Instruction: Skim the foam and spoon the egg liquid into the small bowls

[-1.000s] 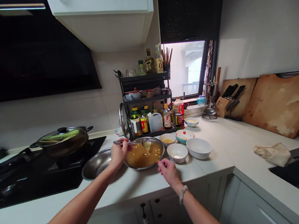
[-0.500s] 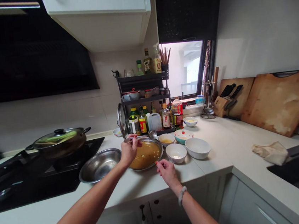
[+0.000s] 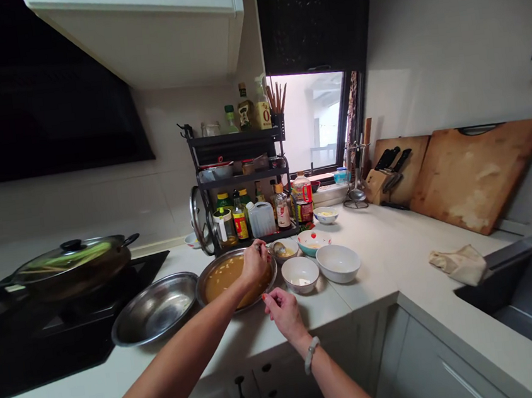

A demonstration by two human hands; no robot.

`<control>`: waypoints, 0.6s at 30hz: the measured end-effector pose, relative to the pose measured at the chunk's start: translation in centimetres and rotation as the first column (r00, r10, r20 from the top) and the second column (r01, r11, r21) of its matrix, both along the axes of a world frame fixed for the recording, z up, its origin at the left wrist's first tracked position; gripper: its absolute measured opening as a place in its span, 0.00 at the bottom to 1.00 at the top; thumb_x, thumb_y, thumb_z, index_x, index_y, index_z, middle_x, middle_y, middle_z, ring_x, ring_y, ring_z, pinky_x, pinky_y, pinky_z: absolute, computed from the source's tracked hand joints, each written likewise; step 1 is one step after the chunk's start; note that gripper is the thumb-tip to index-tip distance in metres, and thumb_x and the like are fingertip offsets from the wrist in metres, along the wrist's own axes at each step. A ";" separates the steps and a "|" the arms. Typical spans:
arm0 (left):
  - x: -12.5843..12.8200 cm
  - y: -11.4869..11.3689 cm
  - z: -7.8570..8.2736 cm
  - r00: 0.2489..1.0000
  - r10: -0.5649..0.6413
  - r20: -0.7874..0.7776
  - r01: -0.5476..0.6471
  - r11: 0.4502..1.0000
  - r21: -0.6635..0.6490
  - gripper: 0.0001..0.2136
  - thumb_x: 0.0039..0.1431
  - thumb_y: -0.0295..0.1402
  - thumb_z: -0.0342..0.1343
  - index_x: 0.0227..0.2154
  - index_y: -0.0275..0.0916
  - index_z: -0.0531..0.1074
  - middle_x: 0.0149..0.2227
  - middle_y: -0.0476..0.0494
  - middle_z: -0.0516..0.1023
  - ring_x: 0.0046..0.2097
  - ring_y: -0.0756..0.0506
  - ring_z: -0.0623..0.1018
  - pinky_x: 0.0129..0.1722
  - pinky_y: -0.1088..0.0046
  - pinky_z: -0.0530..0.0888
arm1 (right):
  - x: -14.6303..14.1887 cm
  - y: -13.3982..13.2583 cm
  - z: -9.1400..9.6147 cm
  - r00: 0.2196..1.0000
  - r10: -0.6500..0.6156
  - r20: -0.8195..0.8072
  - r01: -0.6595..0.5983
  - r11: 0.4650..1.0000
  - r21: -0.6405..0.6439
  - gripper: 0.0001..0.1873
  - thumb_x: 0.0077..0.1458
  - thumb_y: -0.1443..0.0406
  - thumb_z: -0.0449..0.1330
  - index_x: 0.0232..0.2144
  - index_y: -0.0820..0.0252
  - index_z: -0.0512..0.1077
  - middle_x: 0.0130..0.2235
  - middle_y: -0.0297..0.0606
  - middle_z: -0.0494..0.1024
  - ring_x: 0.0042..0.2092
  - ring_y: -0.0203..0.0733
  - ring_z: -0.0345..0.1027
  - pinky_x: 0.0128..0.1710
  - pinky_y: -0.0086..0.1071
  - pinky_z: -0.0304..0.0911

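Observation:
A ladle (image 3: 279,248) is in my left hand (image 3: 255,261), whose fingers are closed around its handle above the right side of a metal basin (image 3: 200,292). The ladle's bowl end is over a small bowl of yellowish liquid (image 3: 290,251); whether it touches the liquid I cannot tell. Brown liquid with pale bits floating in it fills the basin. At the basin's near right rim, my right hand (image 3: 285,314) has thumb and fingers pinched together on the edge. A white bowl (image 3: 302,287) with a little pale stuff inside stands just beyond this hand.
An empty steel basin (image 3: 180,288) stands left, beside the stove holding a lidded pan (image 3: 71,267). Right of the basin are a strawberry-patterned bowl (image 3: 315,251) and a larger white bowl (image 3: 340,273). Behind rises a bottle rack (image 3: 240,181); a cloth (image 3: 458,265) lies by the sink.
My left hand has moved right with the ladle, from over the basin's far side toward the small yellowish bowl. My right hand stays at the rim. The view has shifted right.

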State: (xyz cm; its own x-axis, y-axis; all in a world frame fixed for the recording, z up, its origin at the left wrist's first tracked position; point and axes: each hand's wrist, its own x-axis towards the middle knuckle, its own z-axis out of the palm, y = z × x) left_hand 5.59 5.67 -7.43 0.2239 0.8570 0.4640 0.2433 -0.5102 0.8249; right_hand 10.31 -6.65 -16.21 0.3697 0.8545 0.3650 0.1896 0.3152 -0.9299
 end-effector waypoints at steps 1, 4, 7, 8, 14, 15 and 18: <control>0.1 0.1 0.0 0.998 0.037 0.047 -0.033 0.996 -0.077 0.05 0.55 0.30 0.53 0.29 0.37 0.72 0.19 0.47 0.75 0.22 0.47 0.76 0.27 0.75 0.70 | 0.0 0.0 0.0 1.000 0.000 0.003 0.000 1.000 0.000 0.17 0.54 0.53 0.56 0.20 0.58 0.65 0.19 0.32 0.70 0.18 0.32 0.59 0.18 0.26 0.55; 0.3 0.8 0.2 0.979 0.154 0.136 -0.116 0.960 -0.256 0.07 0.56 0.30 0.50 0.27 0.35 0.72 0.18 0.43 0.75 0.22 0.45 0.78 0.25 0.73 0.71 | 0.1 0.0 0.0 1.000 0.003 0.009 -0.003 1.000 0.000 0.17 0.54 0.54 0.56 0.21 0.58 0.65 0.19 0.32 0.70 0.19 0.32 0.59 0.19 0.26 0.56; 0.2 1.5 0.3 0.961 0.228 0.158 -0.172 0.936 -0.306 0.08 0.55 0.29 0.50 0.27 0.34 0.72 0.17 0.42 0.75 0.23 0.43 0.79 0.25 0.71 0.73 | 0.1 0.0 0.1 1.000 0.000 0.003 0.000 1.000 -0.004 0.17 0.54 0.54 0.56 0.20 0.58 0.65 0.19 0.32 0.70 0.19 0.32 0.58 0.19 0.26 0.55; 0.2 1.6 0.3 0.954 0.247 0.167 -0.185 0.930 -0.317 0.07 0.55 0.29 0.50 0.27 0.34 0.73 0.18 0.42 0.76 0.24 0.43 0.79 0.26 0.71 0.73 | 0.0 0.0 0.1 1.000 0.001 -0.001 -0.001 1.000 -0.006 0.17 0.54 0.54 0.56 0.20 0.58 0.65 0.19 0.32 0.70 0.18 0.32 0.58 0.19 0.26 0.55; -0.5 1.8 0.6 0.929 0.295 0.223 -0.208 0.915 -0.345 0.05 0.53 0.28 0.52 0.26 0.34 0.73 0.18 0.40 0.77 0.28 0.41 0.81 0.29 0.69 0.75 | 0.0 -0.1 0.1 1.000 -0.005 -0.011 0.005 1.000 -0.004 0.18 0.53 0.52 0.57 0.20 0.58 0.65 0.18 0.32 0.70 0.18 0.32 0.59 0.18 0.26 0.55; -0.7 1.9 0.7 0.927 0.294 0.234 -0.204 0.917 -0.343 0.05 0.53 0.27 0.52 0.26 0.35 0.72 0.18 0.40 0.76 0.28 0.41 0.81 0.30 0.69 0.75 | 0.0 0.0 0.1 1.000 -0.007 -0.010 0.007 1.000 -0.004 0.18 0.53 0.52 0.57 0.20 0.58 0.65 0.18 0.32 0.70 0.18 0.32 0.59 0.18 0.26 0.55; -1.1 2.0 1.1 0.923 0.274 0.269 -0.184 0.931 -0.315 0.04 0.52 0.26 0.53 0.25 0.35 0.72 0.17 0.42 0.75 0.28 0.41 0.81 0.30 0.69 0.75 | 0.0 0.0 0.0 1.000 -0.005 -0.001 0.005 1.000 -0.001 0.18 0.53 0.52 0.56 0.20 0.58 0.65 0.18 0.32 0.70 0.18 0.32 0.59 0.18 0.26 0.55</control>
